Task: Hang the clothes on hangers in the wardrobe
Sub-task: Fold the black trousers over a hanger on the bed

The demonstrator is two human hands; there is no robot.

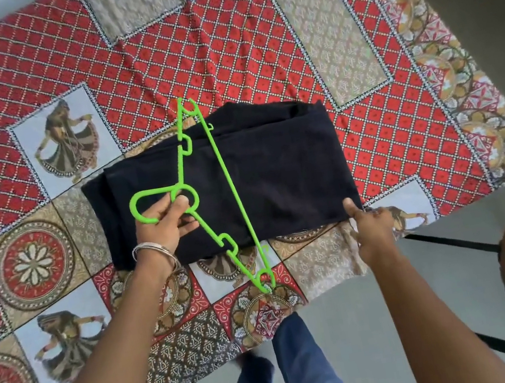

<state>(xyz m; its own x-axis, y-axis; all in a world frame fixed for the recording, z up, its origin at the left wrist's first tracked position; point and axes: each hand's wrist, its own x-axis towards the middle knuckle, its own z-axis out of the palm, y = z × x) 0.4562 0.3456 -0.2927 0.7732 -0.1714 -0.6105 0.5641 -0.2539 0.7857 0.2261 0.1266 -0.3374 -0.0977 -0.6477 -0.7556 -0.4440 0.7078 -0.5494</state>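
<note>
The folded dark garment (225,179) is lying on the bed (248,23), near its front edge. The green hanger (206,165) is gripped at the neck by the left hand (165,220), over the garment. The garment's near right corner is pinched by the right hand (371,224); it should be unfolded before threading. Plenty of bedspread is left beyond it

A patterned red bedspread (235,42) covers the bed above grey floor (368,322).

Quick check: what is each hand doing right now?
Left hand: grips the green hanger by its neck.
Right hand: pinches the folded dark garment's near corner.
</note>
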